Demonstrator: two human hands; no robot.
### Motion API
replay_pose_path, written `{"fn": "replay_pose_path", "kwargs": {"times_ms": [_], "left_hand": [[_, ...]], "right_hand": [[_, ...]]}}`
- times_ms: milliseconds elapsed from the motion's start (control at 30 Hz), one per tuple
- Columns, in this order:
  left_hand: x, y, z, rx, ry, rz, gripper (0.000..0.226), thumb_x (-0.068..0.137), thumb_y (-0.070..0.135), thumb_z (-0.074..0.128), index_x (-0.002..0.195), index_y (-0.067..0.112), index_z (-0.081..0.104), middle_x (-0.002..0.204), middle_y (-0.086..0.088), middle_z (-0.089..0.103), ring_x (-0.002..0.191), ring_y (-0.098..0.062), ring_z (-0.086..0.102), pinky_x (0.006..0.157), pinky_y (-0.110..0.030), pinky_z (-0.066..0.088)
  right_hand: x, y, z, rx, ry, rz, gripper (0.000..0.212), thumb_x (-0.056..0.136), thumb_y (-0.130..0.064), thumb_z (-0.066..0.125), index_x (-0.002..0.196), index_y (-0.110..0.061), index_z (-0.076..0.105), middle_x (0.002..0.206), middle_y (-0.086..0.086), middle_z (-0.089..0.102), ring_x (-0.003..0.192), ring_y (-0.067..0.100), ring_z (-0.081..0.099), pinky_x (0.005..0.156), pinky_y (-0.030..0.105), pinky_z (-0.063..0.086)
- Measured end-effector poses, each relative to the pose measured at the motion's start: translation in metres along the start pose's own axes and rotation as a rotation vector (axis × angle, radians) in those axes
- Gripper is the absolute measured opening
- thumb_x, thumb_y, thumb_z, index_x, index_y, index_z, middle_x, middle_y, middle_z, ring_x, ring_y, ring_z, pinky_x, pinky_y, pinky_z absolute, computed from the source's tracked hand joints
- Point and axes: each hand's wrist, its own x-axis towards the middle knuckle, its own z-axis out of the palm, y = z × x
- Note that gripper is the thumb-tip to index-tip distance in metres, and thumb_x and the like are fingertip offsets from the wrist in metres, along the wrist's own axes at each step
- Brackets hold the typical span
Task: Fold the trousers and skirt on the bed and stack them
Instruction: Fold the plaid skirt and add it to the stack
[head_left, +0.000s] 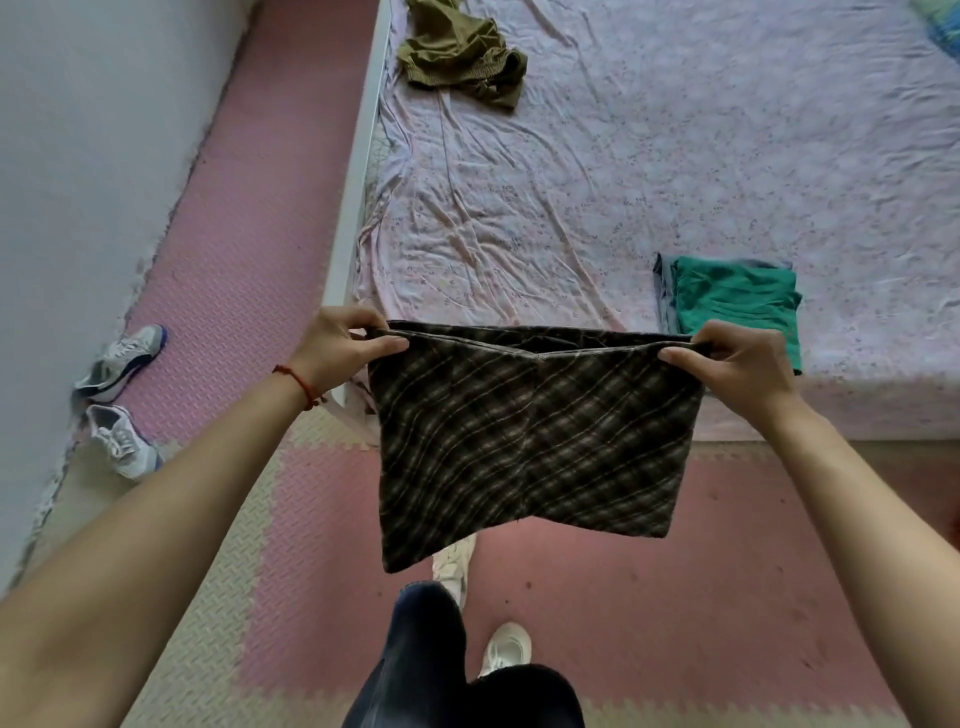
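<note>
Bed: a wide mattress under a wrinkled pale pink sheet with a small floral print (649, 171) fills the upper right of the view, with a white frame rail along its left edge.
Floor: pink and beige interlocking foam mats (649, 597) cover the ground below and to the left of the bed.
Skirt: a dark brown plaid fabric skirt with thin cream diagonal stripes (530, 441) hangs in the air in front of the bed's near edge, over the floor and clear of the sheet. Its waistband is on top, stretched level from left to right with the opening gaping slightly; the hem hangs down toward the floor. It is a little wider than it is tall.
Folded pile: a folded teal-green cloth garment (737, 304) lies on the sheet near the bed's front edge, on top of a folded grey-blue one whose edge shows at the left.
Crumpled garment: an olive-green cloth piece (460, 52) lies bunched and unfolded at the far left of the bed, well apart from the pile.
Left hand (337, 345): pinched shut on the waistband's left corner; a red cord circles the wrist.
Right hand (737, 364): pinched shut on the waistband's right corner.
Shoes: a pair of white and blue trainers (122, 400) sits on the floor by the wall at left.
</note>
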Motion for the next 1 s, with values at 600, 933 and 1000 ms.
{"fn": "replay_pose_path", "kwargs": {"times_ms": [600, 933, 1000], "left_hand": [[0.217, -0.113, 0.025, 0.122, -0.141, -0.237, 0.016, 0.077, 0.016, 0.071, 0.070, 0.018, 0.057, 0.071, 0.001, 0.056, 0.068, -0.016, 0.053, 0.066, -0.014, 0.041], [0.334, -0.170, 0.052, 0.130, -0.062, -0.345, 0.012, 0.081, 0.018, 0.067, 0.079, 0.012, 0.057, 0.085, -0.007, 0.057, 0.084, -0.021, 0.053, 0.076, -0.031, 0.044], [0.354, -0.182, 0.061, 0.124, -0.033, -0.371, 0.011, 0.082, 0.018, 0.066, 0.080, 0.013, 0.056, 0.087, -0.008, 0.056, 0.086, -0.022, 0.053, 0.072, -0.027, 0.042]], "right_hand": [[0.188, 0.075, 0.137, -0.149, -0.097, 0.380, 0.029, 0.076, -0.038, 0.072, 0.076, -0.009, 0.066, 0.070, 0.006, 0.061, 0.069, 0.022, 0.056, 0.062, 0.029, 0.040], [0.290, 0.125, 0.198, -0.079, -0.057, 0.515, 0.025, 0.080, -0.029, 0.070, 0.089, -0.006, 0.065, 0.079, 0.005, 0.058, 0.075, 0.018, 0.053, 0.064, 0.023, 0.034], [0.309, 0.142, 0.213, -0.055, -0.043, 0.539, 0.026, 0.080, -0.029, 0.070, 0.091, -0.006, 0.065, 0.082, 0.006, 0.060, 0.078, 0.019, 0.054, 0.067, 0.026, 0.037]]}}
